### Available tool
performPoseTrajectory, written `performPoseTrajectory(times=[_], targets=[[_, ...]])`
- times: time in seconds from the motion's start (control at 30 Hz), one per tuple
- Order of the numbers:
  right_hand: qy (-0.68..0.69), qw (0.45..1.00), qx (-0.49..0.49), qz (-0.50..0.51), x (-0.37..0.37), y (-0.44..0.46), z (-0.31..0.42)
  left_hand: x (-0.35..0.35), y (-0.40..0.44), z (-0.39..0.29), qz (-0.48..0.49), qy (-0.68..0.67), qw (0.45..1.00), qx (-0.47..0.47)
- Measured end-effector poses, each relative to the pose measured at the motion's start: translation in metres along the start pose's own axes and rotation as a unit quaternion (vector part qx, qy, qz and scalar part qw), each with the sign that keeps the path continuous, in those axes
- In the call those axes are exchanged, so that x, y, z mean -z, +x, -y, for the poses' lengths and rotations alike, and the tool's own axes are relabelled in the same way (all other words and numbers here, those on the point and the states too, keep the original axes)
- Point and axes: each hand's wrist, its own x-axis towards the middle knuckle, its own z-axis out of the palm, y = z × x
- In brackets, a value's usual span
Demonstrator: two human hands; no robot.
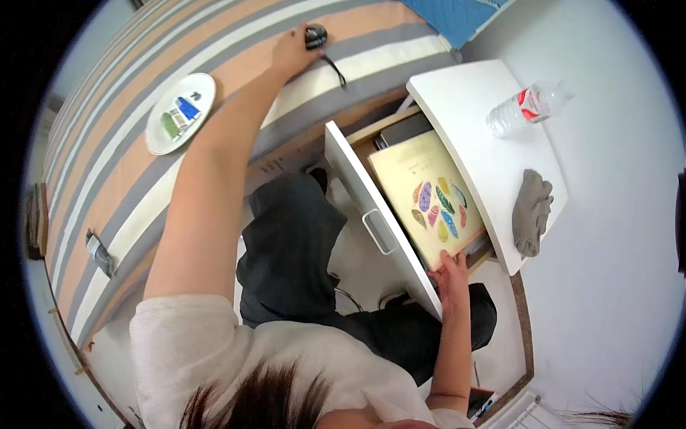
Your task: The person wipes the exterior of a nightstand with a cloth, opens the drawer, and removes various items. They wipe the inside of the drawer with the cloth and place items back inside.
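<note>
My left hand [291,53] is stretched out over the striped bed, its fingers closed around a small, shiny black object [315,36]. A thin black strap [334,70] trails from that object across the bedcover; its exact kind is hard to make out. Inside the pulled-out white drawer [379,232] lies a cream book [400,175] with colourful feather or leaf shapes on its cover. My right hand [452,277] grips the book's near corner, with fingertips on the cover and the rest partly hidden. A dark box-like item [407,129] sits behind the book.
A white plate [158,146] with small blue and green packets rests on the bed [243,21]. On the white cabinet top [464,93] are a plastic bottle [525,109] lying tilted and grey socks [532,212]. A grey crumpled item [99,254] lies at the bed's edge.
</note>
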Motion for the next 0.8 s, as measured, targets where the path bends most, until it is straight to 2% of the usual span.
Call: performPoseTrajectory(times=[0.07, 0.1, 0.13, 0.2, 0.3, 0.4, 0.43, 0.53, 0.57, 0.6, 0.67, 0.73, 0.8], targets=[[-0.028, 0.999, 0.012, -0.029, -0.008, -0.001, -0.003, -0.017, 0.012, 0.003, -0.066, -0.026, 0.997, -0.016], [-0.034, 0.999, 0.013, -0.017, -0.006, -0.001, -0.001, -0.021, 0.015, 0.001, -0.101, -0.054, 0.992, -0.057], [-0.010, 1.000, 0.006, -0.017, -0.002, -0.001, -0.002, -0.004, 0.018, -0.016, 0.002, -0.060, 0.998, -0.035], [0.035, 0.999, 0.004, -0.003, 0.000, 0.004, 0.001, -0.008, 0.030, -0.032, 0.031, -0.096, 0.995, 0.021], [0.120, 0.993, 0.001, -0.014, 0.009, 0.009, -0.001, -0.048, 0.045, -0.033, -0.065, -0.152, 0.986, -0.011], [0.187, 0.982, 0.003, 0.008, 0.019, 0.001, -0.004, -0.060, 0.038, -0.046, -0.031, -0.141, 0.989, 0.044], [0.197, 0.980, 0.011, 0.009, 0.011, -0.008, 0.001, -0.061, 0.037, -0.046, -0.053, -0.160, 0.985, 0.027], [0.207, 0.978, 0.024, 0.017, 0.000, -0.027, 0.000, -0.038, 0.023, -0.055, -0.104, -0.041, 0.993, 0.025], [0.207, 0.978, 0.028, 0.021, -0.003, -0.033, 0.000, -0.023, 0.003, -0.051, -0.122, -0.120, 0.984, -0.059], [0.189, 0.981, 0.036, 0.032, -0.010, -0.040, 0.003, 0.000, -0.027, -0.052, -0.137, -0.198, 0.960, -0.143], [0.155, 0.985, 0.053, 0.049, -0.023, -0.057, 0.010, 0.062, -0.094, -0.077, 0.035, -0.380, 0.921, -0.081], [0.161, 0.979, 0.070, 0.105, -0.032, -0.064, 0.008, 0.127, -0.154, -0.092, 0.163, -0.502, 0.848, 0.046], [0.167, 0.968, 0.078, 0.171, -0.045, -0.070, 0.010, 0.164, -0.201, -0.103, 0.222, -0.695, 0.672, 0.124]])
